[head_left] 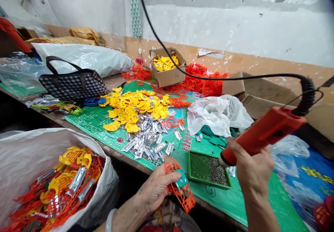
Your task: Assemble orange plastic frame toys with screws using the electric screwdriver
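My left hand (pixel 156 189) is closed around an orange plastic lattice piece (pixel 179 185) with a small teal part on it, held just off the table's front edge. My right hand (pixel 252 169) grips an orange electric screwdriver (pixel 263 132) by its body, tip pointing down-left over a green tray of small screws (pixel 207 169). A black cable (pixel 208 78) runs from the tool's rear up toward the wall. Beyond the tray lie a heap of silver metal clips (pixel 147 138) and a pile of yellow plastic pieces (pixel 135 105) on a green mat (pixel 99 120).
A white sack (pixel 31 155) of assembled orange and yellow pieces stands at lower left. A cardboard box (pixel 168 68) of yellow parts, orange lattice heaps (pixel 200 80), a white plastic bag (pixel 219 115), a checked handbag (pixel 73 82) and flattened cardboard (pixel 250 96) crowd the bench.
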Demonstrator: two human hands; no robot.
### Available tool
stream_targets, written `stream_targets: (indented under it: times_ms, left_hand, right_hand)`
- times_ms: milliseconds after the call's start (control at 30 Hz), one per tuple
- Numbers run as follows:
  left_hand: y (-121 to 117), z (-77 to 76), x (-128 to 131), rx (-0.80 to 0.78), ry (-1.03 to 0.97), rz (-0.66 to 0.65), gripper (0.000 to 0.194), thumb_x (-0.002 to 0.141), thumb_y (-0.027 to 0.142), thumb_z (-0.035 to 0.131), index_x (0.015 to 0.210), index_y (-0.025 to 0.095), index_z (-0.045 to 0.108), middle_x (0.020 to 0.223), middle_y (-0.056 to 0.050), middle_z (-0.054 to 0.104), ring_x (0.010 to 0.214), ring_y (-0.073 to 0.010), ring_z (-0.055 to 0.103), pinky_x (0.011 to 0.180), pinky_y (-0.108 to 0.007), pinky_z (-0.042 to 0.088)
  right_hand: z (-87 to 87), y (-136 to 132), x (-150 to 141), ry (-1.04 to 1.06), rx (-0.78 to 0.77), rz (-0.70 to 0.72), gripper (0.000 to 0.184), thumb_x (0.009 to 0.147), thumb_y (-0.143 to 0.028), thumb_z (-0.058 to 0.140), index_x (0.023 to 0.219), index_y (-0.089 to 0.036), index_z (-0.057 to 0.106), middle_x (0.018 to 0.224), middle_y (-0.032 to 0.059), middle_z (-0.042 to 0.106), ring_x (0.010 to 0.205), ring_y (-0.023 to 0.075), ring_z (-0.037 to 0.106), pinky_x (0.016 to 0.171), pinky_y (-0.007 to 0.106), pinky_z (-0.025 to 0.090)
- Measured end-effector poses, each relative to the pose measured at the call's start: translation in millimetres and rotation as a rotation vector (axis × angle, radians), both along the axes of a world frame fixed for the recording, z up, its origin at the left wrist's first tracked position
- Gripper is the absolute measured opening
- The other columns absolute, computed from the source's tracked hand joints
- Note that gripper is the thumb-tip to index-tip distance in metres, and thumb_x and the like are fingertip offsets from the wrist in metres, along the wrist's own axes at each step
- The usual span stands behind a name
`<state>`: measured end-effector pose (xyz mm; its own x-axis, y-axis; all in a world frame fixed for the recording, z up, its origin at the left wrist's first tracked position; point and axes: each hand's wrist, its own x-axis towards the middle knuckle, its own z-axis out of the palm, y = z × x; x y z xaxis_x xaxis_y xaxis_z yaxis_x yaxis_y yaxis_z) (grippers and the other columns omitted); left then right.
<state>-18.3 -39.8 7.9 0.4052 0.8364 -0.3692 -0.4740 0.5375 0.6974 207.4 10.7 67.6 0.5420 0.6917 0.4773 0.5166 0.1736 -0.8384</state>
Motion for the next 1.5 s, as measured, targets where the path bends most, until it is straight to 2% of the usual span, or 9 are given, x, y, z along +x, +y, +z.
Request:
stream_targets:
  times_ms: [100, 167, 267, 333, 600, 800, 1000, 1267, 1500]
  left_hand:
    - [0.0, 2.0, -1.4, 0.021, 0.007, 0.019, 0.025, 0.072, 0.031, 0.078, 0.089, 0.016, 0.068, 0.077, -0.004, 0.067, 0.066, -0.0151, 0.064, 0.062, -0.026, 0.052]
    - [0.0, 4.5, -4.6, 0.030, 0.003, 0.038, 0.028, 0.073, 0.030, 0.078, 0.095, 0.016, 0.069, 0.084, -0.005, 0.068, 0.072, -0.0165, 0.064, 0.066, -0.028, 0.053]
    - [-0.7, 7.8, -12.8, 0.042, 0.003, 0.069, 0.031, 0.075, 0.030, 0.077, 0.103, 0.016, 0.069, 0.093, -0.007, 0.068, 0.080, -0.0186, 0.065, 0.073, -0.030, 0.054]
    - [-1.9, 8.6, -19.4, 0.053, 0.014, 0.099, 0.028, 0.076, 0.031, 0.077, 0.099, 0.016, 0.070, 0.089, -0.006, 0.068, 0.076, -0.0165, 0.063, 0.071, -0.029, 0.053]
    - [-7.0, 7.3, -39.6, 0.036, 0.036, 0.223, 0.026, 0.079, 0.034, 0.075, 0.097, 0.017, 0.069, 0.084, -0.004, 0.069, 0.074, -0.0155, 0.063, 0.068, -0.028, 0.054]
    - [-3.4, 6.0, -44.4, 0.042, 0.009, 0.255, 0.024, 0.079, 0.030, 0.074, 0.099, 0.017, 0.071, 0.090, -0.005, 0.072, 0.077, -0.0157, 0.065, 0.069, -0.027, 0.054]
    - [-3.2, -1.3, -51.6, 0.018, -0.045, 0.272, 0.023, 0.074, 0.023, 0.076, 0.097, 0.018, 0.074, 0.090, -0.005, 0.075, 0.077, -0.0163, 0.067, 0.072, -0.027, 0.054]
    - [-5.8, 5.1, -62.1, 0.097, -0.096, 0.203, 0.029, 0.078, 0.023, 0.075, 0.106, 0.017, 0.071, 0.102, -0.010, 0.074, 0.088, -0.0206, 0.069, 0.081, -0.032, 0.054]
    - [12.4, 16.9, -52.4, 0.305, 0.008, 0.075, 0.033, 0.074, 0.017, 0.073, 0.107, 0.015, 0.069, 0.102, -0.008, 0.074, 0.093, -0.0227, 0.068, 0.089, -0.034, 0.049]
  right_hand:
    - [0.6, -6.9, -12.6, -0.383, 0.163, -0.249, 0.083, 0.070, -0.040, 0.079, 0.140, -0.015, 0.042, 0.136, 0.0221, 0.042, 0.130, 0.0430, 0.035, 0.099, 0.061, 0.036]
    - [-2.9, -8.2, -31.6, -0.550, 0.251, -0.191, 0.075, 0.074, -0.034, 0.076, 0.139, -0.018, 0.044, 0.136, 0.0202, 0.042, 0.129, 0.0402, 0.036, 0.102, 0.060, 0.033]
    - [-15.4, 1.9, -67.1, -0.739, -0.116, 0.230, 0.023, 0.090, -0.032, 0.055, 0.106, -0.019, 0.066, 0.109, 0.0130, 0.062, 0.108, 0.0295, 0.055, 0.093, 0.044, 0.044]
    - [-25.5, 13.8, -89.7, -0.827, -0.454, 0.441, 0.027, 0.094, -0.026, 0.045, 0.094, -0.019, 0.070, 0.100, 0.0118, 0.068, 0.100, 0.0253, 0.061, 0.085, 0.035, 0.046]
    - [-47.5, 41.0, -135.4, -0.869, -0.805, 0.492, 0.028, 0.083, -0.032, 0.058, 0.095, -0.012, 0.072, 0.093, 0.0196, 0.074, 0.088, 0.0295, 0.070, 0.073, 0.033, 0.047]
    - [-47.6, 49.8, -136.8, -0.800, -0.900, 0.453, 0.038, 0.074, -0.019, 0.060, 0.111, -0.008, 0.064, 0.100, 0.0205, 0.073, 0.093, 0.0311, 0.070, 0.074, 0.033, 0.047]
    - [-53.7, 49.1, -134.1, -0.674, -0.881, 0.465, 0.038, 0.069, -0.016, 0.057, 0.106, -0.006, 0.064, 0.093, 0.0204, 0.072, 0.088, 0.0324, 0.069, 0.069, 0.034, 0.045]
    - [-41.8, 26.0, -115.2, -0.208, -0.746, 0.639, 0.059, 0.064, -0.018, 0.055, 0.122, -0.012, 0.055, 0.063, -0.0032, 0.056, 0.057, 0.0153, 0.055, 0.054, 0.026, 0.043]
    - [-39.8, 3.3, -111.7, 0.274, -0.735, 0.875, 0.017, 0.067, -0.030, 0.056, 0.078, -0.017, 0.057, 0.051, -0.0069, 0.050, 0.038, 0.0086, 0.044, 0.041, 0.022, 0.038]
